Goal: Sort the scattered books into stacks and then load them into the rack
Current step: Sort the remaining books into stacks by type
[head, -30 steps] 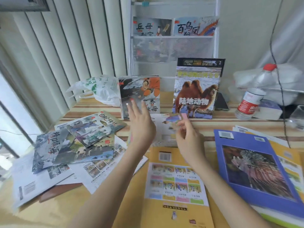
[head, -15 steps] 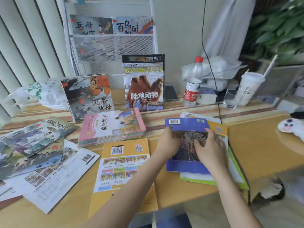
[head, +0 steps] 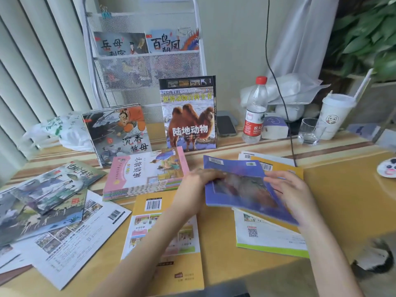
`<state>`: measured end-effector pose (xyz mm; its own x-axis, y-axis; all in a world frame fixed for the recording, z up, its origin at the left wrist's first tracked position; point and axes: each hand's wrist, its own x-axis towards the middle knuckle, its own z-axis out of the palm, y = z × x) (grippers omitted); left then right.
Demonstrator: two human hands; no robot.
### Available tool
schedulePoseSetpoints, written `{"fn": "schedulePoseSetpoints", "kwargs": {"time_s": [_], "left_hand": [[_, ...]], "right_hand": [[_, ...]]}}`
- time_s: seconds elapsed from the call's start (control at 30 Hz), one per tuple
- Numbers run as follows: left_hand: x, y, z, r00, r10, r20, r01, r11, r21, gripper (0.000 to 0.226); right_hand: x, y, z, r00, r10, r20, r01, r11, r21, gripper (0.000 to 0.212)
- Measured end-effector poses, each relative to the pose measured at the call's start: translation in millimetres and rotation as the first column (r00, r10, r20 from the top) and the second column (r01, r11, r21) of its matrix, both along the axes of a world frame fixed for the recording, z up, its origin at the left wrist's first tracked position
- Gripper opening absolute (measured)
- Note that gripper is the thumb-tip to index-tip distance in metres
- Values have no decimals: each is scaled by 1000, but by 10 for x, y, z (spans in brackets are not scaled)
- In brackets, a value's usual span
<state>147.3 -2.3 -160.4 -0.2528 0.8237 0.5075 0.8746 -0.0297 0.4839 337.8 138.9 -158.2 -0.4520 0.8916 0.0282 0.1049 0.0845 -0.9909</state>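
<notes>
A thin purple book (head: 240,189) is raised off the pile at the right of the table, blurred and tilted. My left hand (head: 192,183) grips its left edge and my right hand (head: 289,191) holds its right side. Under it lie a yellow book (head: 282,168) and a white, green-edged one (head: 267,236). A yellow book (head: 167,243) lies face down in front of me. A pink stack (head: 145,172) sits behind it. A camel book (head: 189,113) and an orange-figure book (head: 116,133) stand against the white mesh rack (head: 145,67), which holds two books.
Loose picture books (head: 49,189) and white sheets (head: 75,236) overlap at the left. A water bottle (head: 255,112), a phone (head: 226,126), a glass (head: 308,131) and a paper cup (head: 336,116) stand at the back right. A black cable (head: 278,82) hangs down.
My hands left the pink stack in the middle and went right to the purple book. They have since lifted it off the pile and it tilts in my grip.
</notes>
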Motion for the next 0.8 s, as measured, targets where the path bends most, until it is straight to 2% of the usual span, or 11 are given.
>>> {"fn": "schedulePoseSetpoints", "kwargs": {"time_s": [0.07, 0.13, 0.17, 0.2, 0.27, 0.33, 0.43, 0.53, 0.63, 0.7, 0.8], "left_hand": [[-74, -4, 160, 980, 24, 196, -50, 991, 127, 31], [-199, 48, 319, 929, 111, 353, -179, 970, 166, 16], [-265, 89, 411, 900, 180, 396, -263, 951, 166, 25], [-345, 133, 492, 872, 198, 448, -304, 936, 178, 29], [-526, 222, 682, 844, 193, 501, -341, 913, 224, 21], [-745, 321, 848, 843, 223, 489, -377, 894, 241, 16], [-1070, 493, 1055, 843, 254, 475, -413, 871, 266, 15], [-1420, 679, 1111, 832, 297, 468, -453, 851, 266, 17], [-1804, 825, 916, 809, 449, 380, -520, 848, 102, 24], [-1963, 858, 699, 794, 531, 296, -549, 835, -24, 24], [-2026, 840, 476, 786, 579, 216, -587, 809, -33, 34]], "right_hand": [[21, -25, 86, 985, 142, -96, -140, 990, 28, 29], [-63, -61, 197, 953, 277, -126, -263, 958, 115, 34], [-161, -72, 267, 942, 323, -88, -304, 936, 179, 31], [-295, -62, 345, 943, 331, -30, -314, 918, 244, 26], [-630, 25, 511, 968, 249, -17, -226, 905, 360, 14], [-992, 163, 700, 976, 182, -120, -114, 894, 432, 11], [-1526, 416, 934, 964, 196, -182, -86, 871, 483, 15], [-2049, 731, 954, 992, 121, -46, -76, 831, 551, 17], [-2395, 948, 748, 985, 11, 170, -113, 787, 606, 19], [-2498, 1009, 518, 958, 5, 288, -180, 791, 585, 18], [-2521, 1030, 212, 941, 10, 339, -205, 812, 547, 24]]}}
